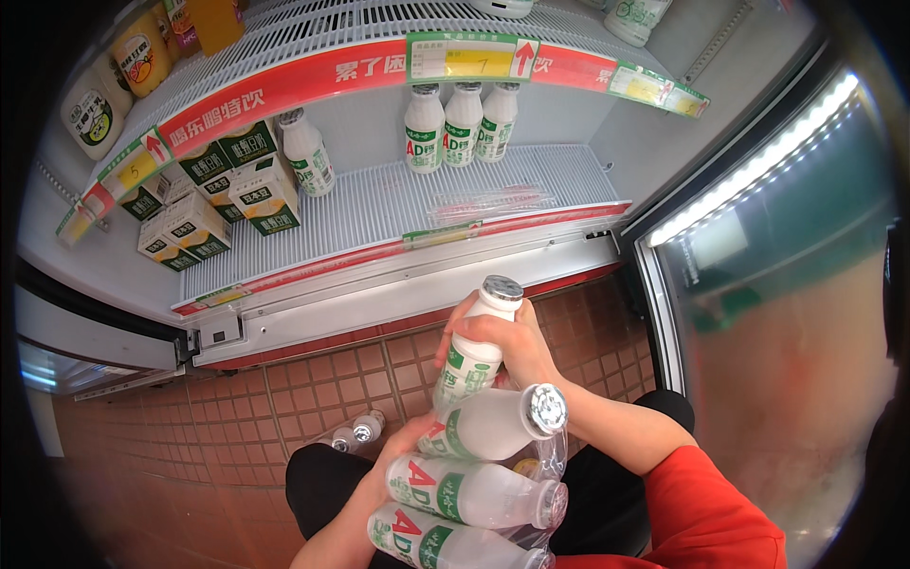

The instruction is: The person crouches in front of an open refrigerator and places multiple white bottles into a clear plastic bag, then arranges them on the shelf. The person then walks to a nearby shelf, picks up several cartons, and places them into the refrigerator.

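Your right hand (523, 339) is closed around one white bottle (464, 368) just below its silver cap, thumb across the front, and you have that bottle in front of your body, just short of the open cooler, its cap leaning up and to the right. Just below it, three more bottles (474, 493) of the same kind lie on their sides in a row, caps to the right, with clear film (553, 462) around their cap ends, so four are in your hands and lap area. Your left hand (406, 438) touches this row from the left; its fingers are mostly hidden, so I cannot tell how firmly they close. On the tiled floor (327, 391) beside your left knee (322, 488), two silver-capped bottles (368, 427) show. Ahead of you, the lower shelf (370, 223) bears four matching upright bottles: three together (463, 128) near the middle and one alone (306, 156) farther left. That one stands just beside a stack of green-and-white cartons (268, 196), too overlapped to count surely. One crumpled-looking piece of clear plastic (493, 201) lies in front of the trio.
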Available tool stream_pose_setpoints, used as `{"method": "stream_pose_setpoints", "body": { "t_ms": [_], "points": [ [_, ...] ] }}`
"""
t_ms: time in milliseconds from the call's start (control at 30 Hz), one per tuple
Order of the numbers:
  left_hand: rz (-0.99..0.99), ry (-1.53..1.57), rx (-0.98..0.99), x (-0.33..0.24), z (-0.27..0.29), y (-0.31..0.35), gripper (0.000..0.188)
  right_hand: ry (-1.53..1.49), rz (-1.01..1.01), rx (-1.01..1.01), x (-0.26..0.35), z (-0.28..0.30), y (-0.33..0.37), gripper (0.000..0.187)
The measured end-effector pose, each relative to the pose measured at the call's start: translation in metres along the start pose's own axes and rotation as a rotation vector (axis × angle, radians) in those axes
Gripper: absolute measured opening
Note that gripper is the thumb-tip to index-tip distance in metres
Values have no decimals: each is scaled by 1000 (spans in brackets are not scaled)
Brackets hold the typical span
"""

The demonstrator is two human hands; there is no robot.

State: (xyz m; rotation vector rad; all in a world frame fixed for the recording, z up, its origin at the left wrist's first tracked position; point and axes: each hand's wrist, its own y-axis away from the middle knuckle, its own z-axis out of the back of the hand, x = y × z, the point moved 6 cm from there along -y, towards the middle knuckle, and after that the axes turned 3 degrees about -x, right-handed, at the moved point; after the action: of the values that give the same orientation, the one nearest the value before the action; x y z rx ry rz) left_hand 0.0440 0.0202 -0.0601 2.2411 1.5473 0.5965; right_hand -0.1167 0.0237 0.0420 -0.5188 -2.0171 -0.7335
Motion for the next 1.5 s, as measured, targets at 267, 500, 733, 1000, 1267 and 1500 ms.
{"method": "stream_pose_setpoints", "body": {
  "t_ms": [267, 500, 733, 1000, 1267, 1500],
  "points": [
    [23, -305, 183, 24, -22, 16, 57, 598, 568, 447, 45, -20, 43, 15],
    [291, -424, 277, 45, -46, 21, 81, 507, 229, 325, 40, 0, 64, 20],
    [224, -533, 312, 36, -47, 16, 81, -123, -228, 100, 4, 44, -9, 35],
    [95, -242, 242, 23, -44, 21, 78, 479, 878, -379, 185, 134, -130, 27],
    [30, -231, 214, 15, -34, 21, 81, 676, 482, -327, 137, 143, -208, 60],
    [81, -223, 192, 19, -31, 16, 78, 672, 596, -255, 115, 121, -202, 62]
  ]
}}
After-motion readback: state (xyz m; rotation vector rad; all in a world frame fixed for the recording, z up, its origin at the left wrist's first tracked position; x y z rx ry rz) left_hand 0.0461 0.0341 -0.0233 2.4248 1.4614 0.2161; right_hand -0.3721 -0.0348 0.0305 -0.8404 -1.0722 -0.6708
